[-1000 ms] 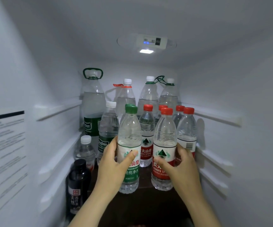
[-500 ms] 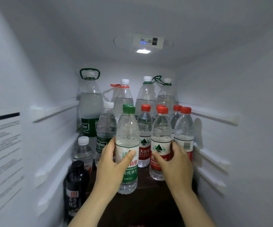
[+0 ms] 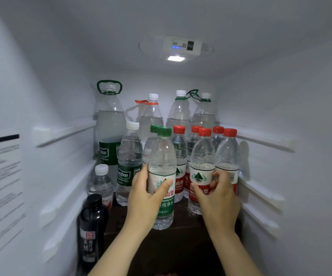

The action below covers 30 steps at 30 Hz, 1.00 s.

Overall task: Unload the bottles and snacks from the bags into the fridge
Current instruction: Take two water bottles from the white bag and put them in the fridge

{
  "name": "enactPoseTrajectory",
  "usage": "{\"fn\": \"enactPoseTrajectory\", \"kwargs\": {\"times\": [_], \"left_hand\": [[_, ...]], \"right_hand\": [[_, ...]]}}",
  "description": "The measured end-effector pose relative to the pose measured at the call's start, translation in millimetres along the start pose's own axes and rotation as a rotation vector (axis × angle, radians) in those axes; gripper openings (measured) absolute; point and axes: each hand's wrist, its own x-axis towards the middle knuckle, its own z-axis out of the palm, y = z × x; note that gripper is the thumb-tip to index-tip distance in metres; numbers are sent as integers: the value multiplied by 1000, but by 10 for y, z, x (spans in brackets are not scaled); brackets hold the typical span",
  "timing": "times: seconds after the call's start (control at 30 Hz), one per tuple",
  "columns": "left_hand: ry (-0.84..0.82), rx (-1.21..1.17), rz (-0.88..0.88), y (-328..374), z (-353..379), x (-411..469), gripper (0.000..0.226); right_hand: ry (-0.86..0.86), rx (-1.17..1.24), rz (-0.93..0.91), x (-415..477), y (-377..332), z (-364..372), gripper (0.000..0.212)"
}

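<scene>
My left hand (image 3: 147, 194) grasps a clear plastic green-capped water bottle (image 3: 162, 156); my right hand (image 3: 219, 196) curls around a red-capped bottle (image 3: 202, 156). Both stand upright on the dark fridge shelf (image 3: 181, 246). Pushing hard could topple the crowded neighbours (image 3: 228, 152).

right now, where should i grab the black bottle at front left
Grip the black bottle round its straight body below the shoulder, coming from the front right: it stands upright, the fridge wall is close on its left, a small bottle behind.
</scene>
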Motion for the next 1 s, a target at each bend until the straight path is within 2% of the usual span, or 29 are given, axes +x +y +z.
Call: {"fn": "enactPoseTrajectory", "kwargs": {"times": [0.23,0.43,0.8,1.0], "left_hand": [[-3,58,-8,27,160,35,65],[57,216,-4,59,305,66,76],[68,258,45,68,425,104,62],[71,282,52,66,467,101,62]], "right_hand": [[-22,26,-9,8,34,-7,51],[-72,42,-19,11,60,-50,50],[-125,69,30,-10,72,-142,45],[-139,55,58,-31,65,-208,41]]}}
